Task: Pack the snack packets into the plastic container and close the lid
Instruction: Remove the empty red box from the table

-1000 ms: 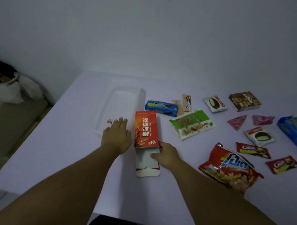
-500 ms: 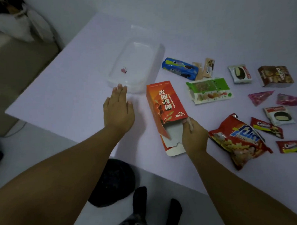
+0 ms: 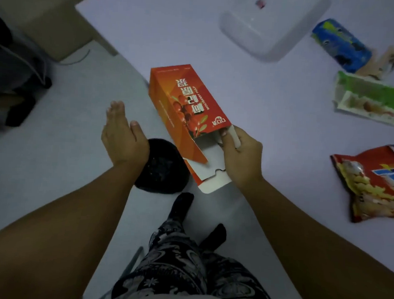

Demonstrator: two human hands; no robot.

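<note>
While the right hand (image 3: 241, 155) pinches the open flap of the orange cardboard box (image 3: 184, 103) at the table's (image 3: 196, 31) near edge and the left hand (image 3: 122, 132) hovers flat, fingers together, the clear plastic container (image 3: 271, 28) looks empty, packing barely begun.

Both forearms are bare, with no sleeves, watch or rings in view on the left hand (image 3: 122, 134) or the right hand (image 3: 241, 155). The person wears dark trousers (image 3: 186, 273) printed with a pale swirling, flower-like pattern, and black socks (image 3: 180, 205) on both feet. A strip of pale cloth shows at the waist.
</note>
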